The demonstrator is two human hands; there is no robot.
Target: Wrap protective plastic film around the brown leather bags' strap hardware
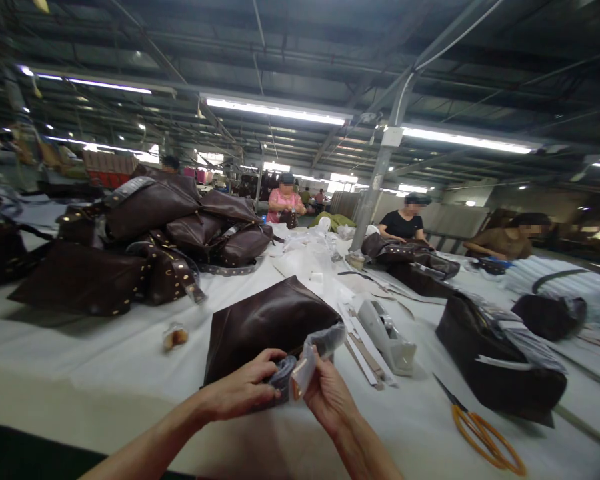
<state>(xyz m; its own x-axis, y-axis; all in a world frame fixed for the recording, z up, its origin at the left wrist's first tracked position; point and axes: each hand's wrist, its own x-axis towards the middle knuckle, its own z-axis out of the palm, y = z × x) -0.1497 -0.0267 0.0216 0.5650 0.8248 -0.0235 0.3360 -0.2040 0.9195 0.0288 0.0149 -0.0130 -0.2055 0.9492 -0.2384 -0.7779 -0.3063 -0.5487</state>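
Bag: dark brown bag [270,313] on the white table [105,373], straight ahead of the person, just beyond both hands; smooth side up, one corner pointing away.
Left hand: left hand [250,388] at the bag's near edge, fingers curled over a grey film-wrapped roll [283,375], thumb below; grasping it.
Right hand: right hand [326,385] next to it, fingers and thumb pinching a clear sleeve [306,365], whose lower end shows an orange-brown edge. Upper part of sleeve lies across the bag's right corner.
Roll and sleeve: side by side at the bag's near side; whether they are one piece, cannot tell.
Right of bag: paper strips [365,357], white and tan, then a pale tape dispenser [391,340].
Near right: scissors [463,408], orange handles toward the person, blades pointing away; beyond them a dark boxy bag [495,367] with a white strip on its side.
Left: small wrapped amber piece [175,337] alone on the cloth; behind it a heap [153,210] of brown bags, gold studs.
Co-workers: pink top [286,200] far ahead; black top [403,225] and brown top [495,245] to the right, each at a dark item.
Overhead: lit tubes [275,112]; slanting post [375,190] beyond the dispenser.
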